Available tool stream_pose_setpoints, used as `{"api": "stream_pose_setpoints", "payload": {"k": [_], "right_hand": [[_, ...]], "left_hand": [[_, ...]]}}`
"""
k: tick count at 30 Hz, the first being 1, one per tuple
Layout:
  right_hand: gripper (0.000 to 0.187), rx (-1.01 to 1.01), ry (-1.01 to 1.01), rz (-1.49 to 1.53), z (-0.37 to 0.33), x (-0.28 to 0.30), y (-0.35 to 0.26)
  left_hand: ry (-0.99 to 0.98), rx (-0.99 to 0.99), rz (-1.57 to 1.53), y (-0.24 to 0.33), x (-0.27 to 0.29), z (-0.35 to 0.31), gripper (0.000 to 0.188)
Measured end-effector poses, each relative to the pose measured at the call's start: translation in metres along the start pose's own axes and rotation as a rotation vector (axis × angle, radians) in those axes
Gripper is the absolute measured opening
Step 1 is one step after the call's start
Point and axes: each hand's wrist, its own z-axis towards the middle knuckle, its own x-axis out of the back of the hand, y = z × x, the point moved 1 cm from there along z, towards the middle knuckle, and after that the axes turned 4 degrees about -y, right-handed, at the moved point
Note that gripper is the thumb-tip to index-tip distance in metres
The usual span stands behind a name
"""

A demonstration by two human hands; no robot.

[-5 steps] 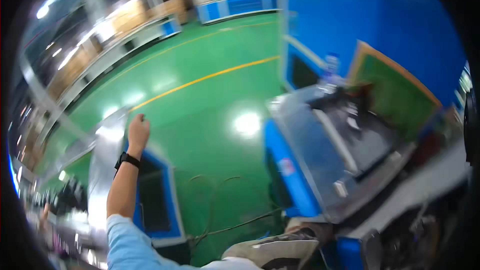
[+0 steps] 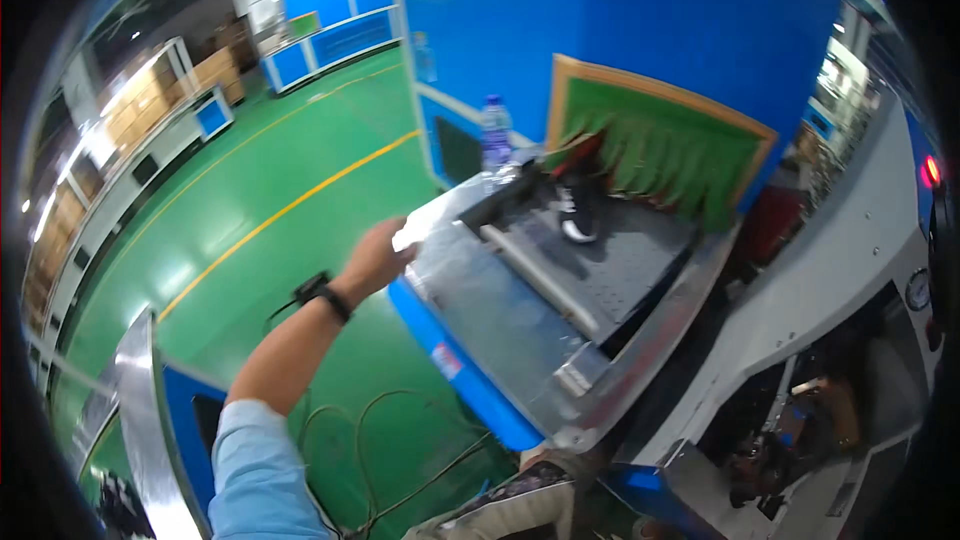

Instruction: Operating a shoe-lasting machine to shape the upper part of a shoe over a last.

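My left hand [image 2: 378,258], with a dark watch on its wrist, reaches up to the near left corner of a metal-topped conveyor table [image 2: 470,285]. Its fingers look bent but are blurred, and whether they touch the corner I cannot tell. Farther in on the dark conveyor bed [image 2: 640,250] lies a black shoe [image 2: 575,210] with a white sole edge, beside something reddish brown. A clear bottle [image 2: 496,135] with a blue cap stands at the table's far left. My right hand does not show.
Behind the shoe, a wood-framed opening with a green fringed curtain [image 2: 670,140] is set in a tall blue cabinet [image 2: 690,20]. A grey machine [image 2: 800,310] stands at the right. Cables [image 2: 370,440] lie on the green floor. A metal-edged bench [image 2: 150,420] is at lower left.
The view has swung to the right, bringing the conveyor table toward the middle. My left hand has gone from beside the metal bench to the table's corner.
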Motion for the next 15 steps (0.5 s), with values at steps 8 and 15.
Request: {"api": "stream_pose_setpoints", "payload": {"k": [8,15], "right_hand": [[0.016,0.710,0.037,-0.309,0.001,0.026,0.108],[0.017,0.328,0.126,-0.108,0.001,-0.025,0.017]], "left_hand": [[0.132,0.450,-0.244,0.231,-0.280,0.210,0.096],[-0.457,0.387,-1.095,0.234,-0.172,0.125,0.026]]}}
